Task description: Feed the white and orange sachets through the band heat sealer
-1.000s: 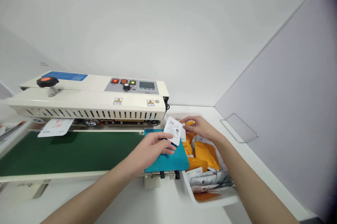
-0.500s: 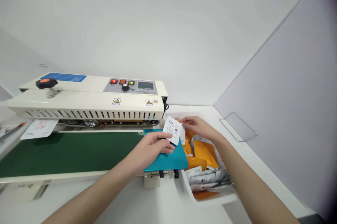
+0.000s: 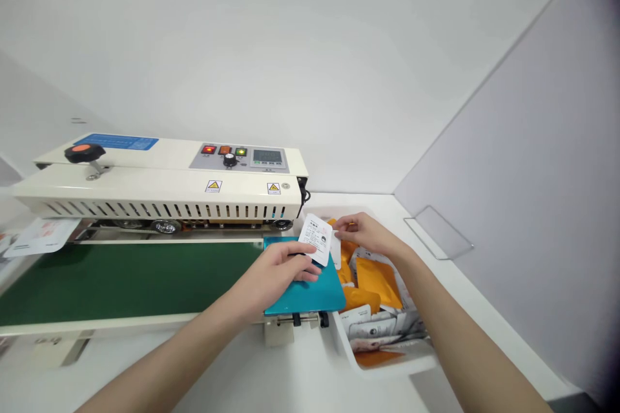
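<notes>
My left hand [image 3: 278, 271] grips a small white printed packet [image 3: 314, 236] by its near edge, thumb below and fingers on top. It holds the packet above a teal plate [image 3: 310, 295] at the right end of the band sealer [image 3: 159, 193]. My right hand [image 3: 361, 233] is closed in a pinch at the edge of a second white packet [image 3: 336, 254], partly hidden behind the first. Beneath the right hand is a white bin [image 3: 341, 343] of orange and white packets. Another white packet [image 3: 43, 237] sticks out from the sealer's left end.
A green conveyor belt [image 3: 145, 284] runs along the sealer's front. The control panel [image 3: 239, 158] has lit switches and a display. A black knob [image 3: 84, 153] rises from the sealer's left top. Against the right wall stands a bent wire frame [image 3: 438, 232].
The white packet at the sealer's left end has travelled further left. Both hands and the packets at them stay nearly where they were.
</notes>
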Available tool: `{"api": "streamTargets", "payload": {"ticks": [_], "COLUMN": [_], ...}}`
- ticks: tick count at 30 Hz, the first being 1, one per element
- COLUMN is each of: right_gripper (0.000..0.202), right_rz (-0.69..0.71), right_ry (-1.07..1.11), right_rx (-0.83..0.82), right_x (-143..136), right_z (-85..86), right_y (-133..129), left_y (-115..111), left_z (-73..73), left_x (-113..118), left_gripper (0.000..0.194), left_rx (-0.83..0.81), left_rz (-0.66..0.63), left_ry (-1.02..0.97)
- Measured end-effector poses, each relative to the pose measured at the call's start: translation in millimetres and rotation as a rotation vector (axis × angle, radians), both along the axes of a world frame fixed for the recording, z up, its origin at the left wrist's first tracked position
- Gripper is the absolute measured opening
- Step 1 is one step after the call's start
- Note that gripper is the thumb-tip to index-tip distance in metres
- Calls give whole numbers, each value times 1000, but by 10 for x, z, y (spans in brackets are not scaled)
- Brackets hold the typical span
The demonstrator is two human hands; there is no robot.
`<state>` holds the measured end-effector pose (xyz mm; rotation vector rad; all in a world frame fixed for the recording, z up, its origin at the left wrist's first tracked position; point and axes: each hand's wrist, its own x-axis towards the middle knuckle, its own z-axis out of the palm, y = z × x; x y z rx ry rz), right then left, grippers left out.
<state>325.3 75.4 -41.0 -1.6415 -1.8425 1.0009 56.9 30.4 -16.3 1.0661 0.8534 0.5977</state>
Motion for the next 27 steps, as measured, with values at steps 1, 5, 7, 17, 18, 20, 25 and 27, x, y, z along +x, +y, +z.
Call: {"api": "streamTargets", "payload": {"ticks": [1,5,7,17,18,20,25,27], "right_gripper": [22,25,25,18,17,18,14,15], "right_rz": [-4,-40,-44,48,64,97,155,157], "right_ry": [-2,-25,-30,60,66,90,76,37], "right_rx": [5,42,52,-29,-45,-68,-47,-26], "right_x": [9,36,41,-34,-45,-64,-70,-62], "right_z": [-11,-52,-62,-7,-3,-1,-22,-27], "right_y": [6,19,22,-23,-31,-43,-43,-39], "left_y": [2,3,-1,-3,-1,3,-1,-14], "left_z": [3,4,2,3,-9,-36,-37,4], "left_x": [1,8,8,2,2,-2,1,19], "left_gripper": [28,28,28,30,29,29,31,32], "left_rx": [-3,-10,-11,-2,-1,1,-21,-33], "left_rz": [1,5,6,-3,-3,7,19,36], "left_ry": [2,-5,-8,-4,-12,-30,-60,-64]}}
